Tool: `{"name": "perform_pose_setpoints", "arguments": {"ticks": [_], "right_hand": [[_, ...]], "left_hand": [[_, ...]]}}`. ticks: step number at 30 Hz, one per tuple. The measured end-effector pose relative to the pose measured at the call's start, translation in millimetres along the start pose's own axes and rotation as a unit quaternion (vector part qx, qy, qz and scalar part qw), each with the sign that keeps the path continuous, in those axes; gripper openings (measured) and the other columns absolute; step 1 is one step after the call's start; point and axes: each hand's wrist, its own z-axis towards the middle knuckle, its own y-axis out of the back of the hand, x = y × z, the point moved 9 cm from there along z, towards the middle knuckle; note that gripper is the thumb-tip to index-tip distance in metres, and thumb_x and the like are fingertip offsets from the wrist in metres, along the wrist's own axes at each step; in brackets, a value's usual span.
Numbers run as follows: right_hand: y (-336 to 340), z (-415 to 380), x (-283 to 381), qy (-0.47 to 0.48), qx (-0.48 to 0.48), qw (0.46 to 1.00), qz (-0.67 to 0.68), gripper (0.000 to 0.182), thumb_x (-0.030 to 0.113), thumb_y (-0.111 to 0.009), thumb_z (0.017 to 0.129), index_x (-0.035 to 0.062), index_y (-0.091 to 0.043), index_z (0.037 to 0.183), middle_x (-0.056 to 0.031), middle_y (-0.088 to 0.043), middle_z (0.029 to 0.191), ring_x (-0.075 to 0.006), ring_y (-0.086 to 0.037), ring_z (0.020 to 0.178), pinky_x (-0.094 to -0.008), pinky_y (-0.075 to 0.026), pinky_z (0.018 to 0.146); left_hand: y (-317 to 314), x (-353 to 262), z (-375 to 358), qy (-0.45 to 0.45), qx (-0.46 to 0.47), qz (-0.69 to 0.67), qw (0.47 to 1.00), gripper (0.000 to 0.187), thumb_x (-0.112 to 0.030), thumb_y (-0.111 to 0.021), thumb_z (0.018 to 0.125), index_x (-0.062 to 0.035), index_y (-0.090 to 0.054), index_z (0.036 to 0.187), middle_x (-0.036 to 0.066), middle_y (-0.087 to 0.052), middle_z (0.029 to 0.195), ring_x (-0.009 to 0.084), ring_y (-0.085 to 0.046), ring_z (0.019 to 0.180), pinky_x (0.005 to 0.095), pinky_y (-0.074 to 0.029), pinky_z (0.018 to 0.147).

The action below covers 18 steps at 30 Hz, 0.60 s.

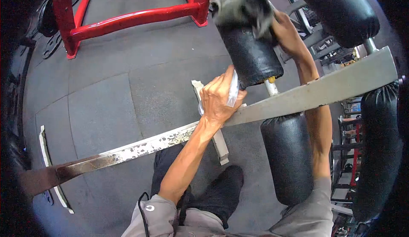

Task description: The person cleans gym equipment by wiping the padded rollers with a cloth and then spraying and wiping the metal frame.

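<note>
A: Where was the left hand (219, 98)?

B: It was near the centre of the frame, resting against the grey metal bar (332, 88) that ran from the lower left to the right edge. The fingers were curled closed around a small clear plastic bottle (233, 93); only a part of the bottle showed between the fingers and the thumb.

A: And the right hand (286, 30)?

B: It was higher, in the upper middle of the frame. It was pressing a grey-green cloth (240, 5) on the top end of a black padded roller (251, 54). The fingers were bent over the cloth and gripped it, so the cloth covered the upper part of the roller.

A: Where was this roller exactly?

B: Just above the grey bar, tilted, and its lower end was just beside the left hand. A second black roller (287, 156) was hanging under the bar, in the lower right of the frame.

A: What else was in the picture?

B: A red metal frame (128, 20) stood on the dark rubber floor (102, 109) in the upper left. More black pads (341, 11) were in the upper right corner.
</note>
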Motion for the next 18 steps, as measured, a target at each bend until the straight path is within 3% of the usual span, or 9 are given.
{"name": "perform_pose_setpoints", "arguments": {"ticks": [2,4,6,7,10,12,13,16,18], "right_hand": [[-3.5,14.3,-1.7,-0.008,-0.021,0.999,0.029,0.033,0.009,-0.059,0.087,-0.0039,-0.065,0.116,-0.0139,-0.068,0.116,-0.0207,-0.055,0.117,-0.0356,-0.037,0.106],[-18.6,-3.8,53.7,0.209,0.040,0.975,-0.060,0.038,0.003,-0.062,0.078,-0.0030,-0.067,0.114,-0.0159,-0.068,0.117,-0.0267,-0.054,0.124,-0.0399,-0.033,0.112],[-30.7,-22.1,69.1,0.227,0.195,0.954,-0.037,0.048,0.002,-0.066,0.069,-0.0026,-0.068,0.117,-0.0184,-0.065,0.124,-0.0354,-0.048,0.132,-0.0496,-0.028,0.116],[-24.8,-17.7,65.1,0.227,0.165,0.959,-0.046,0.043,0.001,-0.067,0.072,-0.0022,-0.068,0.116,-0.0173,-0.067,0.121,-0.0329,-0.051,0.130,-0.0474,-0.031,0.115],[-6.8,12.0,50.8,0.222,0.035,0.967,-0.123,0.037,0.009,-0.072,0.080,-0.0033,-0.066,0.114,-0.0177,-0.069,0.116,-0.0254,-0.060,0.118,-0.0371,-0.042,0.107],[-23.2,12.7,56.0,0.126,0.091,0.982,-0.102,0.034,0.011,-0.073,0.080,-0.0028,-0.068,0.110,-0.0158,-0.070,0.111,-0.0245,-0.063,0.112,-0.0384,-0.043,0.105],[-37.5,1.2,76.9,0.245,0.122,0.955,-0.115,0.030,0.010,-0.073,0.079,-0.0025,-0.069,0.106,-0.0134,-0.071,0.105,-0.0226,-0.064,0.106,-0.0371,-0.045,0.101],[-49.6,-3.9,82.7,0.211,0.240,0.946,-0.057,0.029,0.003,-0.068,0.080,-0.0020,-0.068,0.108,-0.0110,-0.071,0.101,-0.0164,-0.065,0.100,-0.0325,-0.048,0.093],[-20.8,17.6,54.7,0.109,0.153,0.980,-0.069,0.027,0.001,-0.067,0.081,-0.0026,-0.068,0.108,-0.0098,-0.070,0.097,-0.0155,-0.064,0.097,-0.0304,-0.049,0.090]], "left_hand": [[2.9,-3.0,-0.7,0.003,-0.011,-0.004,1.000,0.058,-0.014,-0.073,0.065,0.0012,-0.062,0.120,0.020,-0.069,0.088,0.0343,-0.068,0.072,0.0411,-0.054,0.064],[4.8,-1.8,1.2,-0.010,-0.013,-0.016,1.000,0.050,-0.016,-0.075,0.066,0.0006,-0.065,0.113,0.020,-0.068,0.084,0.0345,-0.068,0.069,0.0410,-0.054,0.063],[3.0,0.0,-2.9,-0.029,0.002,-0.039,0.999,0.042,-0.018,-0.076,0.068,0.0001,-0.069,0.105,0.019,-0.068,0.081,0.0348,-0.067,0.066,0.0406,-0.054,0.062],[3.0,-0.7,-6.1,-0.034,0.000,0.018,0.999,0.032,-0.022,-0.077,0.070,-0.0007,-0.071,0.093,0.018,-0.066,0.076,0.0358,-0.066,0.062,0.0403,-0.053,0.060],[5.2,1.6,2.2,0.017,-0.029,-0.036,0.999,0.041,-0.020,-0.072,0.071,-0.0018,-0.066,0.107,0.017,-0.064,0.072,0.0365,-0.065,0.064,0.0415,-0.052,0.060],[13.6,-8.2,4.4,-0.034,-0.053,-0.045,0.997,0.047,-0.018,-0.070,0.070,-0.0021,-0.063,0.114,0.017,-0.064,0.073,0.0369,-0.065,0.065,0.0414,-0.052,0.060],[22.9,-19.1,6.9,-0.085,-0.089,-0.050,0.991,0.047,-0.018,-0.070,0.070,-0.0022,-0.063,0.114,0.017,-0.064,0.073,0.0367,-0.065,0.065,0.0413,-0.053,0.061],[23.1,-10.5,3.3,-0.095,-0.096,-0.042,0.990,0.049,-0.016,-0.070,0.069,0.0004,-0.062,0.115,0.018,-0.065,0.076,0.0350,-0.067,0.066,0.0410,-0.053,0.061],[10.0,2.1,-2.5,0.000,-0.040,-0.004,0.999,0.049,-0.016,-0.071,0.069,0.0016,-0.063,0.114,0.019,-0.065,0.076,0.0351,-0.067,0.066,0.0421,-0.053,0.061]]}}
